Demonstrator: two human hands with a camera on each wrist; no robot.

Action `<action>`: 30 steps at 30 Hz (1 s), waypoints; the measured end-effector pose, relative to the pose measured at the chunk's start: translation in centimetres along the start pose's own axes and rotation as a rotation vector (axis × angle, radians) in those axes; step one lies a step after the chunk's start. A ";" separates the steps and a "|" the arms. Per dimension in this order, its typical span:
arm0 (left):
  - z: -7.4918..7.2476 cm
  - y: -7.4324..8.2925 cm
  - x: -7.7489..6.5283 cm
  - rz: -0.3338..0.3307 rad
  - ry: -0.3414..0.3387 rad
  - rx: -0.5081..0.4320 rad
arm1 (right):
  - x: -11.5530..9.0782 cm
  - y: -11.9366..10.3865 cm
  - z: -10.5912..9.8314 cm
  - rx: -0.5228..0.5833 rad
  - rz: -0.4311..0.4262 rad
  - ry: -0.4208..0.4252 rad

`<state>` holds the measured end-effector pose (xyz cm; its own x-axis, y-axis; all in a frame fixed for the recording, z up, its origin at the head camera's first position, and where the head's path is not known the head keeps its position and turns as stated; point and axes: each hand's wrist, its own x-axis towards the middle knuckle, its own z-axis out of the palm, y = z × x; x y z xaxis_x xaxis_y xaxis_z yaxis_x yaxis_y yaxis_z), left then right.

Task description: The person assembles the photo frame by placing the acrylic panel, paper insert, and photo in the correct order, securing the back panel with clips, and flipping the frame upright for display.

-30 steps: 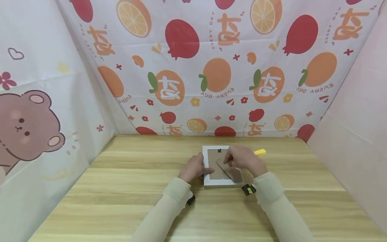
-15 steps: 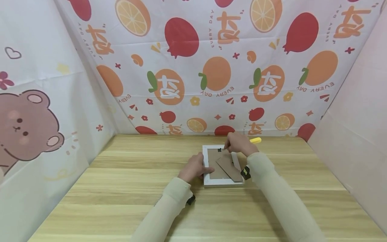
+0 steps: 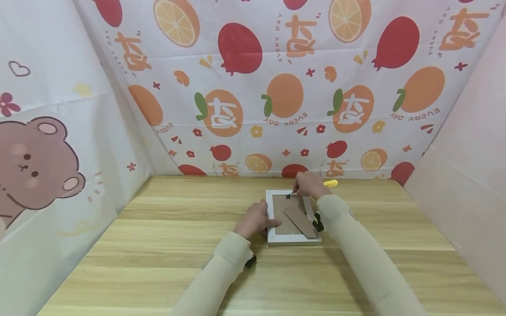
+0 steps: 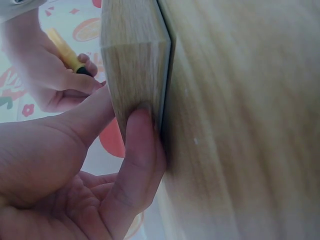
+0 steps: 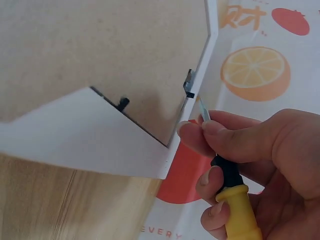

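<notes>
A white picture frame (image 3: 292,238) lies back up on the table, showing its brown backing board (image 3: 280,205) and slanted stand leg (image 3: 302,224). My left hand (image 3: 253,221) grips its left edge, thumb over the back. In the left wrist view a fingertip presses the frame's wood-grain side (image 4: 130,65). At the frame's far edge, my right hand (image 3: 310,184) holds a screwdriver (image 5: 240,210) with a yellow and black handle. Thumb and finger pinch its metal shaft close to the tip, which points at a small black metal tab (image 5: 189,82) on the frame's border.
The wood-grain table (image 3: 170,245) extends around the frame. A fruit-print cloth (image 3: 284,96) hangs right behind its far edge, close to my right hand. Pale cloth walls stand on both sides, the left one (image 3: 99,131) printed with a bear.
My right hand has moved from over the stand leg to the frame's far edge, beside the black tab, carrying the screwdriver. The left hand has kept its grip on the frame.
</notes>
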<state>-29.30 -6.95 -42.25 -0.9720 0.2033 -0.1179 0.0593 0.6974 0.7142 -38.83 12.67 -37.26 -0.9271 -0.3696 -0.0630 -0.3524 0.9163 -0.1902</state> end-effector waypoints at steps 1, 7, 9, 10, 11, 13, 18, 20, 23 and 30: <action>0.0 0.0 0.0 0.000 -0.002 0.001 | 0.1 0.0 0.1 0.000 0.005 -0.001; 0.0 0.4 -0.1 -0.008 -0.002 0.020 | 0.3 -0.2 0.4 0.004 0.019 0.005; 0.0 0.4 -0.1 -0.012 0.000 0.031 | 0.3 -0.3 0.5 0.000 0.026 0.005; -0.1 0.5 -0.1 -0.014 0.001 0.034 | 0.3 -0.3 0.5 -0.003 0.029 0.003; -0.1 0.6 -0.1 -0.016 0.000 0.035 | 0.3 -0.4 0.6 -0.010 0.031 0.002; -0.1 0.7 -0.2 -0.021 0.000 0.039 | 0.4 -0.4 0.6 -0.017 0.036 -0.003; -0.1 0.8 -0.2 -0.030 0.006 0.050 | 0.5 -0.1 0.8 -0.011 0.038 -0.003; -0.1 0.7 -0.2 -0.030 0.008 0.050 | 0.5 0.0 0.8 -0.002 0.038 0.000; -0.1 0.7 -0.2 -0.033 0.008 0.047 | 0.5 0.2 0.8 0.009 0.029 0.007; -0.1 0.5 -0.3 -0.031 0.007 0.040 | 0.6 0.2 0.7 0.032 0.021 -0.018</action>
<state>-29.04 -6.73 -41.85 -0.9751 0.1764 -0.1343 0.0381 0.7304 0.6820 -39.36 12.56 -38.00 -0.9318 -0.3530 -0.0849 -0.3281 0.9188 -0.2194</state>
